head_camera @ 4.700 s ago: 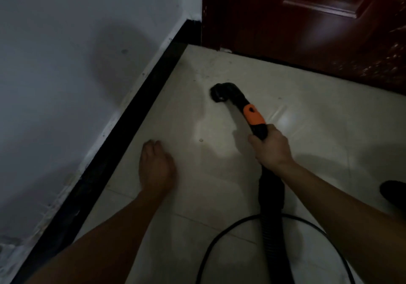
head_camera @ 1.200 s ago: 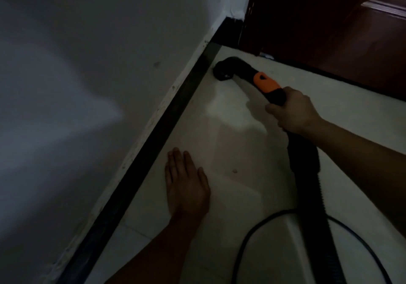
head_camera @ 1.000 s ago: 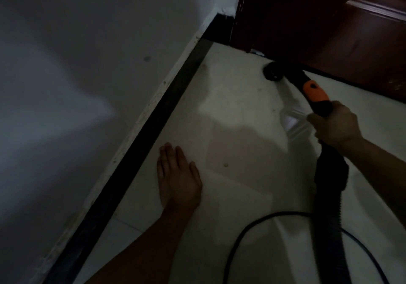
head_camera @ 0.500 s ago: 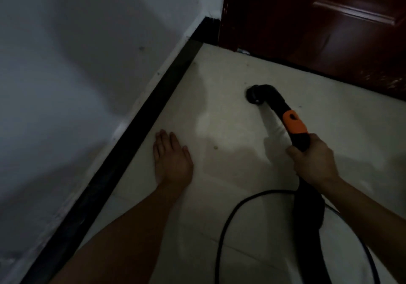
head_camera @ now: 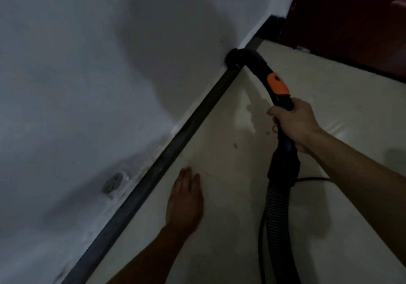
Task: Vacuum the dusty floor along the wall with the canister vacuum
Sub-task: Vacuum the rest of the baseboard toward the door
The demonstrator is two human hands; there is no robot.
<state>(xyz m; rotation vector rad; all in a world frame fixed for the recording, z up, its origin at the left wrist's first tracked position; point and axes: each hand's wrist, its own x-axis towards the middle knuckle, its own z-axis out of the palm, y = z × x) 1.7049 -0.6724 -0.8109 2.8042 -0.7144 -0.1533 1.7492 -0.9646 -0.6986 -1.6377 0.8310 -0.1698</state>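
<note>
Suction nozzle of the canister vacuum presses at the top edge of the black baseboard, against the grey wall, near the corner by a dark red door. The canister itself is out of the head view. The person's right hand wraps its fingers round the curved black handle just below the orange slider. The left hand lies flat, fingers together, on the pale floor tile just beside the baseboard. The pass along the wall appears under way; the next move likely calls for drawing the nozzle down the baseboard line. A low wall socket and the bracing hand lie along that path, while the ribbed hose and power cord trail across the tile.
</note>
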